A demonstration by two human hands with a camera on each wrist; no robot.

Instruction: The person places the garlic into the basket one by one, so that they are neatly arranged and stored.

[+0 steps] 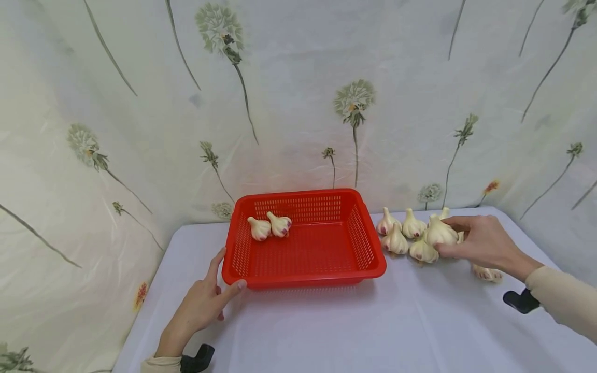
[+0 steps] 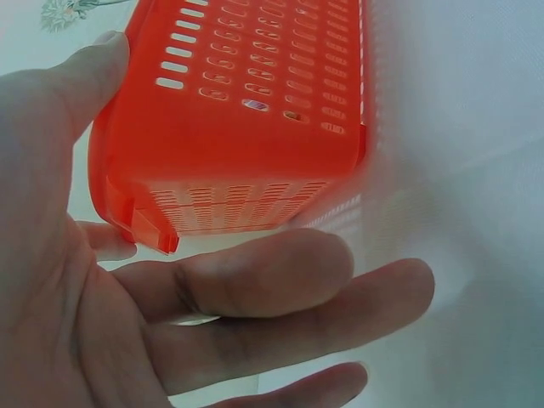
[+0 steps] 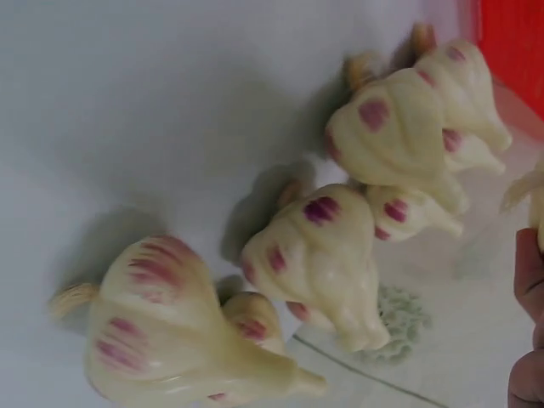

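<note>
Two garlic bulbs [image 1: 270, 227] lie in the back left of a red plastic basket [image 1: 305, 282]. My left hand [image 1: 198, 303] touches the basket's front left corner with thumb and index finger, the other fingers [image 2: 297, 331] stretched out below the rim in the left wrist view. On the right, my right hand [image 1: 487, 242] pinches a garlic bulb [image 1: 440, 231] between thumb and fingers, in front of and above a group of bulbs. Only a sliver of that held bulb [image 3: 537, 200] shows at the right wrist view's edge.
Several garlic bulbs [image 1: 395, 241] stand close together right of the basket, some partly hidden by the right hand. One more bulb [image 1: 487, 273] lies under the right wrist. A white cloth covers the table [image 1: 326, 331]; a flower-printed curtain [image 1: 289, 103] hangs behind.
</note>
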